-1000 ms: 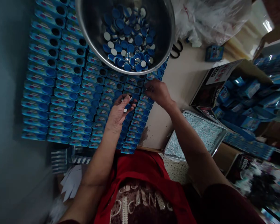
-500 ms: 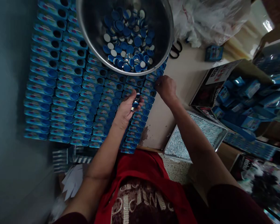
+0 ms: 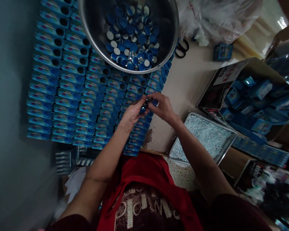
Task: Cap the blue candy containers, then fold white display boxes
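My left hand (image 3: 133, 114) is curled around several small round blue-and-silver caps (image 3: 143, 109), just above the rows of boxes. My right hand (image 3: 162, 105) reaches in from the right, its fingertips at the caps in my left palm; whether a cap is pinched between them I cannot make out. Below both hands stand packed rows of small blue boxes (image 3: 68, 93), the nearer ones with a blue disc in the round opening, those farther off with a dark hole. A metal bowl (image 3: 96, 48) of loose blue and white-faced caps (image 3: 133, 47) rests on the far boxes.
Black-handled scissors (image 3: 182, 48) lie right of the bowl, near a clear plastic bag (image 3: 214, 19) and a single blue box (image 3: 222, 52). A carton (image 3: 213, 85) of blue boxes and a metal tray (image 3: 225, 150) of pale blue-white granules stand on the right.
My right hand has left the right-hand column of boxes and come in to my left hand. The left hand, still holding caps, has barely moved.
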A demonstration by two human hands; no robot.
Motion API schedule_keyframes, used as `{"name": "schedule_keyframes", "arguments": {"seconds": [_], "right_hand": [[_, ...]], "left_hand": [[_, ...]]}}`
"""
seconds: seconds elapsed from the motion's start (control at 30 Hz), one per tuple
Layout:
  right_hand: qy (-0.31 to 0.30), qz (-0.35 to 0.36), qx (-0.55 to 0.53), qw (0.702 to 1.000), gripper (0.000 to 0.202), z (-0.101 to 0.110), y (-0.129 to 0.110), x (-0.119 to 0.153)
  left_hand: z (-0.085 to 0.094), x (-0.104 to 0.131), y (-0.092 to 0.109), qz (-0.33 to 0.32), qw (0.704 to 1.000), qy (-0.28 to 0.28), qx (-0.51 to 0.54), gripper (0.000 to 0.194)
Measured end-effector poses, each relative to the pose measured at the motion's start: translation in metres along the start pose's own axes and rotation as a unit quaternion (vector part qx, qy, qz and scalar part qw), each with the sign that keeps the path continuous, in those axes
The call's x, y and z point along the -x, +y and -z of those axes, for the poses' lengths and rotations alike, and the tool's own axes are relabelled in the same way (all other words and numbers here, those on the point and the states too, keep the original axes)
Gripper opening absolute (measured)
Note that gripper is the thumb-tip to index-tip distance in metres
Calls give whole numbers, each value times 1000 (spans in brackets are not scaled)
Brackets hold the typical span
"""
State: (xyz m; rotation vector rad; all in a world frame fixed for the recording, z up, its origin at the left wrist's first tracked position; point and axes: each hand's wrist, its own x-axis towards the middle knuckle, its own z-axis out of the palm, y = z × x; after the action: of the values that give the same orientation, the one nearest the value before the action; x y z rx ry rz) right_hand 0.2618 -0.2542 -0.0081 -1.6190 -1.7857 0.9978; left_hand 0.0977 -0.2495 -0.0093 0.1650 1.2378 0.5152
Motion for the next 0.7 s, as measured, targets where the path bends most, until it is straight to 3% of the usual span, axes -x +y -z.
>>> {"name": "schedule_keyframes", "arguments": {"seconds": [0.13, 0.27, 0.4, 0.57, 0.63, 0.7], "right_hand": [[78, -92, -52, 991, 22, -4, 11, 14], [140, -157, 4, 978, 18, 15, 36, 2], [68, -207, 129, 967, 10, 23, 41, -24], [-17, -245, 245, 938, 12, 25, 42, -61], [-35, -254, 261, 931, 15, 29, 42, -67], [-33, -240, 262, 934, 14, 31, 37, -62]], "left_hand": [[-12, 4, -10, -32, 997, -56, -40, 51], [-20, 17, -4, -24, 998, -31, -52, 37], [-13, 24, 8, 9, 1000, -20, -16, 21], [4, 17, 14, 8, 997, -70, 23, 13], [6, 14, 14, 12, 996, -77, 49, 14], [5, 14, 13, 24, 996, -49, 74, 12]]}}
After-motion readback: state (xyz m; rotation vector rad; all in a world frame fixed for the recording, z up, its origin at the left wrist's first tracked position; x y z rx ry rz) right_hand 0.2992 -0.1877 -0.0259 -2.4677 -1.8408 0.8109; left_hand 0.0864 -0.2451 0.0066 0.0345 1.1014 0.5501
